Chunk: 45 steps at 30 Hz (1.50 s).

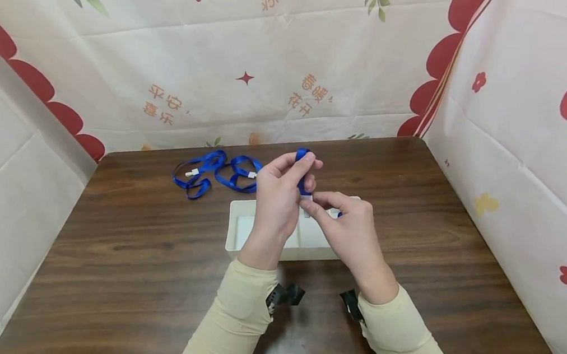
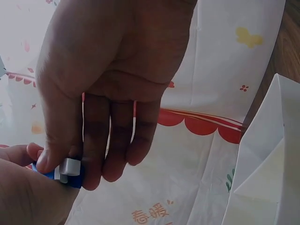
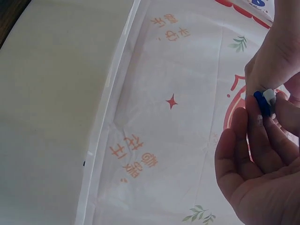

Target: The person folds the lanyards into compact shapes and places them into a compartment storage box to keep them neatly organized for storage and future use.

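Note:
Above the white tray [image 1: 234, 226], my left hand [image 1: 277, 199] holds a blue lanyard [image 1: 304, 185] between thumb and fingers, its strap looping over the top. My right hand [image 1: 352, 225] pinches the lanyard's white clip [image 1: 306, 207] just below, so the two hands almost meet. In the left wrist view, the clip [image 2: 71, 167] and a bit of blue strap show at the fingertips. The right wrist view shows the blue strap [image 3: 262, 104] and white plastic at the right hand's fingertips. A small blue piece shows beside the right hand; its lower part is hidden.
Two more blue lanyards with white clips, one [image 1: 207, 164] further left and one [image 1: 232, 182] nearer the tray, lie loosely coiled on the brown wooden table [image 1: 144, 260]. A divider splits the tray. Printed cloth [image 1: 212, 64] hangs behind the table and along both sides.

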Tool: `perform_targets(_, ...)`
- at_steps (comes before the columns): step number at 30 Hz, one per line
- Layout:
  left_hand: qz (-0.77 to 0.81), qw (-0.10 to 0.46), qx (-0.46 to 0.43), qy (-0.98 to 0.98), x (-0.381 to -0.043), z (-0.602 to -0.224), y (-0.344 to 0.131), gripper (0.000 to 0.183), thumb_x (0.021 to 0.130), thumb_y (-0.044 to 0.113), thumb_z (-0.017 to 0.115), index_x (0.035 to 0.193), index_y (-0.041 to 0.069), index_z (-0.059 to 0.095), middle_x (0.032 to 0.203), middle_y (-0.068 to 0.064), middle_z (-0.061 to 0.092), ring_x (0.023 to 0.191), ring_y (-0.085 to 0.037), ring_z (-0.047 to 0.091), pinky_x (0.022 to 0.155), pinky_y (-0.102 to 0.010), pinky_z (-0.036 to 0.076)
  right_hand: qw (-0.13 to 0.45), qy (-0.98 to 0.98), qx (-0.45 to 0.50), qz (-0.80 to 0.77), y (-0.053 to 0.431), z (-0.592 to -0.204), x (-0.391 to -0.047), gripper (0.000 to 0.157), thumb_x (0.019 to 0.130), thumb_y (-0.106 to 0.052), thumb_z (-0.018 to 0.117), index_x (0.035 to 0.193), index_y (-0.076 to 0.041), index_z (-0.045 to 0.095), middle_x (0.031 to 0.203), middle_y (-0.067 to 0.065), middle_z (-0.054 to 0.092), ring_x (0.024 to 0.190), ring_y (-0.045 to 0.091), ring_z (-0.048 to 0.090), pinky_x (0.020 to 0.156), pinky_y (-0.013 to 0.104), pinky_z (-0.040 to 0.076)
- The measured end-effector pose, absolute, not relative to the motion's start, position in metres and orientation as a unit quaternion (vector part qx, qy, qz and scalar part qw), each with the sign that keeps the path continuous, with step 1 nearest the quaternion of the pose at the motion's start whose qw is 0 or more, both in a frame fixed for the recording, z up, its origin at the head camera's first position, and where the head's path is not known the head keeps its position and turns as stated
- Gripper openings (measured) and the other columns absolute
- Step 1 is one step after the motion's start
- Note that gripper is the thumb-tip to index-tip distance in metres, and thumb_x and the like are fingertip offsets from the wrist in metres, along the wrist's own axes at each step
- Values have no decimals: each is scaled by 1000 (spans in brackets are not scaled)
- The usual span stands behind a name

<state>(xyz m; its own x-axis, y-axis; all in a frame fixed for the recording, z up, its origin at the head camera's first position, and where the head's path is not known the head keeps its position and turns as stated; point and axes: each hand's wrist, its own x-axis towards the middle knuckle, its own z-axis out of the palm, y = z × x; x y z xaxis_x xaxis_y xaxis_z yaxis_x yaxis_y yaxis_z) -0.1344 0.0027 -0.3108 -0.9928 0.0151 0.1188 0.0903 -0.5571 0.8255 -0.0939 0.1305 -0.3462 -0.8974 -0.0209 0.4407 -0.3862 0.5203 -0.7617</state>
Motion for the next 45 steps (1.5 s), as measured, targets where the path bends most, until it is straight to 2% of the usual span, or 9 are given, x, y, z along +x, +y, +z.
perform_targets(6, -885, -3, -49, -463, -134, -311, 1, 15, 105, 12, 68, 92, 6, 74, 83, -1, 75, 57, -10, 50, 60, -20, 44, 184, -852, 113, 478, 131, -349, -96, 17, 94, -21, 83, 105, -8, 85, 92, 5, 84, 80, 18, 72, 68, 27, 49)
perform_targets(12, -894, -30, -56, -444, -134, -310, -2, 18, 109, 15, 60, 101, 7, 73, 88, -2, 72, 57, -9, 49, 58, -21, 40, 194, -843, 128, 485, 131, -351, -99, 13, 94, -20, 83, 97, -8, 85, 86, 4, 83, 75, 13, 69, 64, 25, 48)
perform_targets(17, -900, -45, -59, -430, -133, -308, -3, 21, 112, 15, 54, 110, 1, 70, 92, -4, 72, 59, -10, 50, 62, -21, 43, 196, -833, 124, 503, 132, -353, -99, 11, 94, -20, 84, 99, -10, 83, 88, 4, 82, 83, 13, 70, 72, 21, 50)
perform_targets(22, -901, -54, -67, -426, -133, -305, -4, 23, 113, 15, 51, 113, -1, 68, 92, -4, 72, 60, -10, 50, 65, -21, 45, 197, -815, 115, 533, 132, -354, -98, 12, 93, -19, 84, 101, -9, 82, 91, 6, 81, 87, 11, 71, 79, 18, 54)
perform_targets(29, -902, -45, -77, -421, -133, -303, -4, 24, 112, 9, 49, 120, -6, 66, 95, -5, 74, 67, -12, 56, 68, -20, 50, 164, -806, 94, 560, 133, -350, -97, 15, 96, -19, 81, 104, -7, 83, 88, 11, 80, 78, 9, 67, 65, 24, 48)
perform_targets(35, -890, -28, -108, -441, -134, -303, -7, 24, 110, 3, 50, 123, -9, 66, 98, -4, 76, 72, -13, 63, 74, -20, 56, 142, -793, 93, 585, 134, -347, -98, 15, 96, -18, 81, 103, -5, 82, 86, 15, 77, 69, 13, 66, 60, 23, 49)
perform_targets(40, -843, -22, -128, -521, -136, -305, -15, 28, 109, 2, 54, 133, -5, 65, 114, -8, 76, 92, -16, 73, 89, -30, 62, 147, -789, 98, 589, 136, -345, -97, 14, 97, -17, 80, 104, -5, 82, 89, 14, 79, 73, 15, 69, 59, 25, 47)
perform_targets(43, -804, -29, -136, -577, -137, -305, -23, 33, 107, 5, 58, 139, 3, 66, 125, -12, 73, 110, -18, 71, 98, -36, 60, 152, -793, 100, 582, 139, -344, -96, 16, 98, -19, 80, 108, -7, 82, 92, 12, 81, 78, 12, 71, 63, 27, 50)
perform_targets(45, -784, -34, -145, -603, -137, -305, -28, 36, 107, 6, 60, 142, 7, 66, 126, -15, 72, 113, -21, 70, 100, -39, 58, 156, -795, 104, 578, 140, -344, -96, 17, 98, -20, 79, 110, -8, 82, 93, 11, 82, 82, 11, 72, 68, 29, 54)
